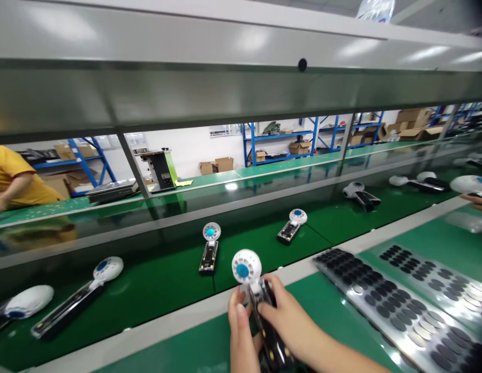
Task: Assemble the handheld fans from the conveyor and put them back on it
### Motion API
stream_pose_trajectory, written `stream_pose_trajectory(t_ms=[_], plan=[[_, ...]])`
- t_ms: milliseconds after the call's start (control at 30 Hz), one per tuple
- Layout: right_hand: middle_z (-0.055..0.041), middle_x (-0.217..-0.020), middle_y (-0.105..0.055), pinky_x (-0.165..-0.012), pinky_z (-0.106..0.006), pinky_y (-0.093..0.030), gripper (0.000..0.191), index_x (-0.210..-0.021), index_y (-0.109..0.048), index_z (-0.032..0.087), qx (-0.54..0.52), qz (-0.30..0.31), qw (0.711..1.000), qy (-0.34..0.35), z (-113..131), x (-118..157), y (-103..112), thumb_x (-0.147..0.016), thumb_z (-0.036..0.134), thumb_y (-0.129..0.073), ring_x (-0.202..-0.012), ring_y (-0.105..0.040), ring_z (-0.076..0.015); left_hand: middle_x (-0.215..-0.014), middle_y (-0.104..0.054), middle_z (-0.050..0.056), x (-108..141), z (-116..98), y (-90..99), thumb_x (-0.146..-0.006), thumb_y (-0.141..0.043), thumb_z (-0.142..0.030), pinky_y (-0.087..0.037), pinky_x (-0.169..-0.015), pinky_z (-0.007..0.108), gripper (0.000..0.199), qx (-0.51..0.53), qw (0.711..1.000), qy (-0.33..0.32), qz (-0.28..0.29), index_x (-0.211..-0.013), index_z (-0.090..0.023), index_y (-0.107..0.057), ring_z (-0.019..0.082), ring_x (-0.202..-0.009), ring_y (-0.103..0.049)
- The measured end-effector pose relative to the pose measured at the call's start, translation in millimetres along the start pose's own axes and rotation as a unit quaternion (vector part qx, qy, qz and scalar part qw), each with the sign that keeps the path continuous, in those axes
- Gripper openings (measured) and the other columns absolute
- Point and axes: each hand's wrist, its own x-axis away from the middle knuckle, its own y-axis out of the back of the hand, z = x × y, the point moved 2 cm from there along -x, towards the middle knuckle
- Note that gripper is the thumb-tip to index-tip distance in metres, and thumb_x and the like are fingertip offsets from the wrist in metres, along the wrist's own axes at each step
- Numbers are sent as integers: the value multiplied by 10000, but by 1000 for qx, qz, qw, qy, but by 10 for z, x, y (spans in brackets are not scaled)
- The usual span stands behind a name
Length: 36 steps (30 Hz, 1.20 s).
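Note:
Low in the middle of the head view, I hold a handheld device with a round white head, blue centre and dark handle (272,331). My left hand (241,331) is closed around the handle's left side, just below the head. From the right, my right hand (289,313) grips the same handle, its thumb lying across the front. Part of the handle's lower end is cut off by the frame. Just beyond, two similar devices lie on the green conveyor belt: one device (209,248) straight ahead, another device (293,225) farther right.
Sheets of black round stickers (380,295) lie on the green bench to my right. More devices (77,295) rest on the belt at left and far right. A metal shelf (241,88) spans overhead. A person in yellow (27,178) works across; another person's hand (479,203) shows at right.

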Motion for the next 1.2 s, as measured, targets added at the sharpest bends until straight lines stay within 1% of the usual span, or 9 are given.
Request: stream_pose_trajectory(t_ms=[200, 333, 467, 600, 733, 867, 1000, 1133, 1200], plan=[[-77, -1236, -453, -873, -464, -386, 387, -1205, -420, 188, 143, -142, 979, -41, 53, -1117, 645, -858, 349, -475, -1057, -485, -234, -1359, -247, 106, 23, -87, -107, -609, -394, -731, -512, -631, 312, 748, -14, 999, 18, -24, -1216, -308, -279, 312, -1255, -248], [-68, -1219, -469, -859, -454, -410, 317, -1143, -481, 184, 225, -180, 949, -128, -286, -1312, 995, -846, 290, -512, -1043, -496, -225, -1340, -255, 114, 12, -78, -112, -602, -405, -730, -505, -620, 297, 740, -20, 999, 28, -27, -1193, -297, -293, 311, -1243, -260], [-64, -1164, -507, -815, -424, -444, 285, -1112, -500, 170, 271, -199, 934, -123, -533, -1137, 1070, -849, 281, -509, -976, -536, -204, -1299, -315, 132, -18, 16, -88, -605, -448, -707, -500, -643, 288, 685, -7, 1000, 17, -20, -1108, -246, -388, 281, -1236, -269], [-90, -1187, -485, -825, -411, -429, 231, -1074, -503, 153, 273, -200, 940, -43, -401, -740, 972, -869, 245, -453, -994, -531, -211, -1158, -459, 168, -38, 85, -64, -528, -587, -658, -477, -776, 319, 601, -11, 1000, 12, -10, -859, -157, -548, 302, -1193, -341], [-54, -1386, -305, -930, -306, -360, 162, -884, -570, 217, 246, -101, 960, 83, -196, -19, 529, -794, 155, -450, -1211, -370, -211, -970, -599, 160, -21, 21, -74, -491, -678, -581, -457, -819, 351, 579, 106, 992, 38, 57, -852, -137, -588, 316, -1052, -505], [-18, -1407, -290, -933, -315, -386, 428, -1202, -459, 302, 139, 42, 980, 133, -211, 549, 23, -792, 179, -457, -1227, -363, -215, -972, -650, 98, 12, -106, -48, -599, -616, -567, -485, -687, 331, 628, 219, 968, 93, 81, -1108, -226, -476, 257, -868, -614], [-34, -1358, -385, -929, -305, -392, 337, -1124, -513, 277, 81, 136, 969, 192, -215, 563, 2, -790, 244, -482, -1193, -411, -217, -609, -643, 37, 15, -184, 10, -679, -535, -570, -457, -544, 262, 577, 163, 975, 145, 32, -1074, -151, -509, 163, -541, -601], [-52, -1098, -557, -859, -286, -415, 207, -930, -552, 222, 113, 26, 983, 146, -195, 256, 236, -788, 156, -416, -979, -530, -168, -613, -631, 14, -5, -224, 42, -660, -597, -517, -459, -537, 230, 454, 145, 983, 106, -37, -934, -160, -540, 146, -559, -610], [-44, -961, -580, -804, -271, -421, 202, -835, -595, 206, 140, 39, 982, 120, -220, 128, 239, -721, 100, -466, -898, -537, -171, -642, -647, 33, -3, -223, 35, -668, -602, -494, -482, -578, 254, 405, 151, 982, 111, -35, -884, -156, -545, 176, -633, -638]])
